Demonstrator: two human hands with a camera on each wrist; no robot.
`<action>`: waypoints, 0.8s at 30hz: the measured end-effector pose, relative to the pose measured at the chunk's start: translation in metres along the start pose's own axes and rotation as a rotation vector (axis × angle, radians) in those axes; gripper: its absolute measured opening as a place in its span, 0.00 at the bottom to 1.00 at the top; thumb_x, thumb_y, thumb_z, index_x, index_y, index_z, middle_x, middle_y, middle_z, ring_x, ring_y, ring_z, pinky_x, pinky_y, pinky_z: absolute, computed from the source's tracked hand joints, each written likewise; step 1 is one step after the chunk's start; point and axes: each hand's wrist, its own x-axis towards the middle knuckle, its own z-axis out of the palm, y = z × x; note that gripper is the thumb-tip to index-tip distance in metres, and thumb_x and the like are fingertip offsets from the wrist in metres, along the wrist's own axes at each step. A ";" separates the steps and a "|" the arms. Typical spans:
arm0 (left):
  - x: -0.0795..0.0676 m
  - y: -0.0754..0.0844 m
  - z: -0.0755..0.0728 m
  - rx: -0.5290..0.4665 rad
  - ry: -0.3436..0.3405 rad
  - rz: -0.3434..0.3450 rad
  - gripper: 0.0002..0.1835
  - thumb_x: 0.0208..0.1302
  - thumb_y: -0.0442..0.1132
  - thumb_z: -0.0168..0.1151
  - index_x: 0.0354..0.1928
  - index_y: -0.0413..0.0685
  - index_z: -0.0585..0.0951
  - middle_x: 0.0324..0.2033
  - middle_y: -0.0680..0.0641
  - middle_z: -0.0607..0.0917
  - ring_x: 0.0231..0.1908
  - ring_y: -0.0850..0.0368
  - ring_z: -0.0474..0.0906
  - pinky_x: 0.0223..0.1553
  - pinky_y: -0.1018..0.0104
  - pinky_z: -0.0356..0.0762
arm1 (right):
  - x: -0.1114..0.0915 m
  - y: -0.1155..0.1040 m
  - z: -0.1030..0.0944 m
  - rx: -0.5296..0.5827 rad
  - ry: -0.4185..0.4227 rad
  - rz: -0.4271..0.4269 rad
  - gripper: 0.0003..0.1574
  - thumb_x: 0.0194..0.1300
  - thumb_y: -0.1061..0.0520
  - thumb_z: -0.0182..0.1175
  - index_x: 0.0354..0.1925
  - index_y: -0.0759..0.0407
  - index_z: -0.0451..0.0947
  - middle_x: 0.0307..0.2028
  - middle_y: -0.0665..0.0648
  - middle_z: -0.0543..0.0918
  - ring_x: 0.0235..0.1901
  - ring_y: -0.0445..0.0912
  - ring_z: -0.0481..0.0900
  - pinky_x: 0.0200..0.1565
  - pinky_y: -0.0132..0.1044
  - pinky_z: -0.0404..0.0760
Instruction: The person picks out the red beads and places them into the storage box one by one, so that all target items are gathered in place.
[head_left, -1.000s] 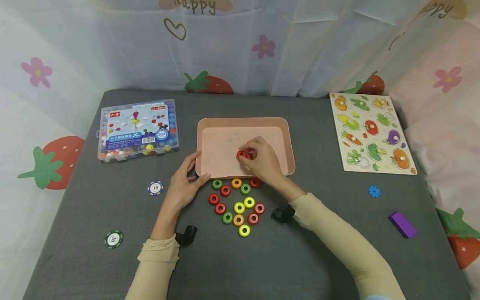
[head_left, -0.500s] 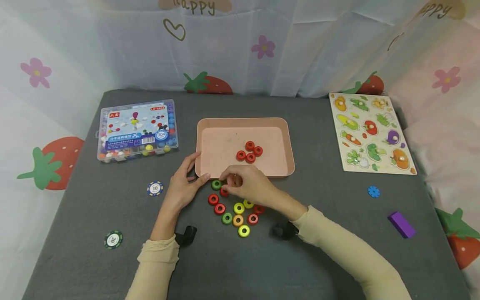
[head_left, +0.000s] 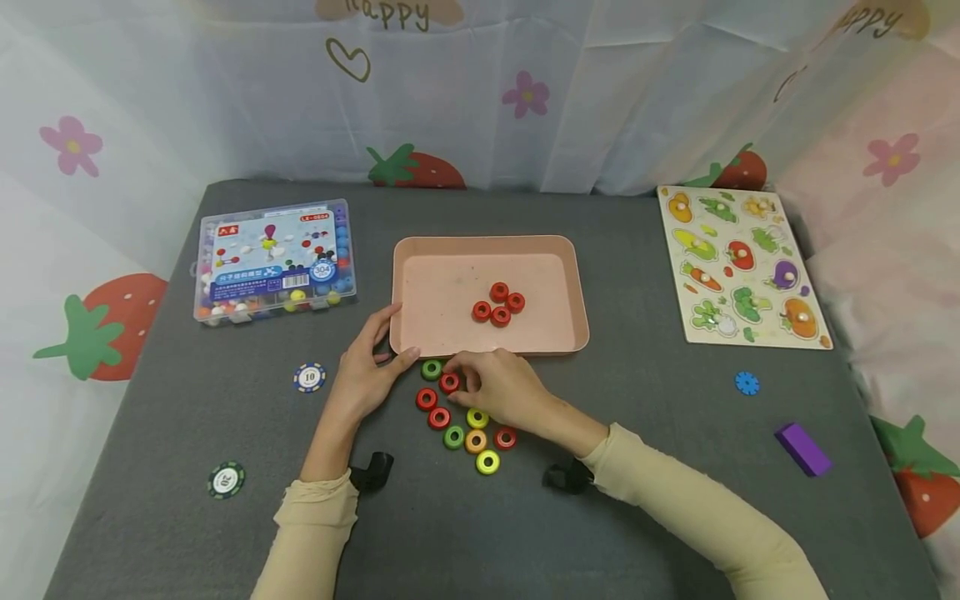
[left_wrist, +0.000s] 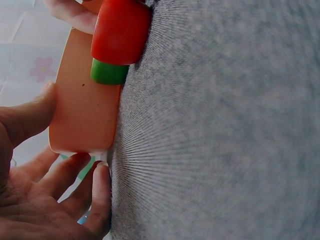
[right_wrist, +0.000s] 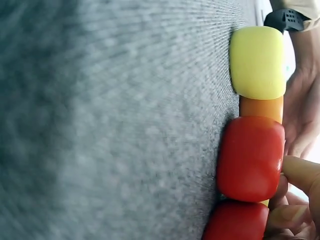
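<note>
My left hand [head_left: 363,367] holds the near left corner of the pink tray [head_left: 427,275], thumb on the near wall and fingers along the left side. In front of the tray, my right hand [head_left: 506,392] pinches a red ring [head_left: 449,382] between thumb and index finger; the ring rests on the cloth. A green ring [head_left: 431,370] lies beside it, close to the left thumb. Several red rings [head_left: 500,316] sit inside the tray. More rings lie nearer, among them a yellow ring [head_left: 487,462] and an orange ring [head_left: 476,441]; others are hidden under the right hand.
A clear box of molecule-model balls [head_left: 273,258] stands at the back left. Two poker chips [head_left: 309,377] lie on the left. At right are a vegetable peg puzzle [head_left: 742,267], a blue disc [head_left: 747,383] and a purple block [head_left: 803,450].
My right hand has let go of red rings in the tray, come back over the near edge, and reached a red ring on the cloth. The left hand stays at the tray corner.
</note>
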 end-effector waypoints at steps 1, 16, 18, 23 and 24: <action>0.000 0.000 0.000 0.000 -0.001 0.001 0.39 0.67 0.45 0.67 0.77 0.62 0.60 0.74 0.42 0.64 0.73 0.44 0.61 0.65 0.45 0.71 | 0.000 0.000 0.001 -0.003 0.002 -0.001 0.19 0.60 0.49 0.73 0.49 0.50 0.84 0.18 0.43 0.73 0.17 0.36 0.69 0.23 0.30 0.67; 0.000 0.000 0.000 0.001 -0.005 -0.003 0.39 0.67 0.45 0.67 0.77 0.61 0.61 0.74 0.41 0.64 0.73 0.45 0.60 0.65 0.45 0.71 | 0.002 0.003 -0.008 0.090 0.128 -0.116 0.17 0.59 0.48 0.74 0.46 0.51 0.83 0.17 0.41 0.73 0.17 0.34 0.70 0.22 0.29 0.69; -0.001 0.000 -0.001 0.002 -0.005 -0.005 0.39 0.67 0.45 0.67 0.77 0.61 0.61 0.74 0.41 0.64 0.73 0.44 0.60 0.65 0.45 0.71 | 0.005 0.004 -0.013 0.134 0.214 -0.134 0.17 0.59 0.50 0.74 0.45 0.51 0.83 0.18 0.42 0.74 0.17 0.35 0.71 0.21 0.29 0.71; -0.001 0.002 -0.001 0.000 -0.003 -0.010 0.39 0.67 0.45 0.67 0.76 0.62 0.61 0.74 0.41 0.64 0.73 0.45 0.60 0.65 0.45 0.71 | 0.014 0.012 -0.022 0.157 0.370 -0.039 0.18 0.57 0.52 0.75 0.45 0.54 0.83 0.22 0.46 0.77 0.22 0.38 0.73 0.25 0.32 0.73; -0.001 0.002 0.000 0.000 -0.003 -0.011 0.39 0.67 0.45 0.67 0.76 0.62 0.61 0.74 0.42 0.64 0.73 0.45 0.60 0.65 0.46 0.71 | 0.015 0.014 -0.023 0.156 0.377 0.004 0.18 0.56 0.52 0.76 0.45 0.54 0.83 0.23 0.47 0.78 0.23 0.39 0.73 0.26 0.33 0.73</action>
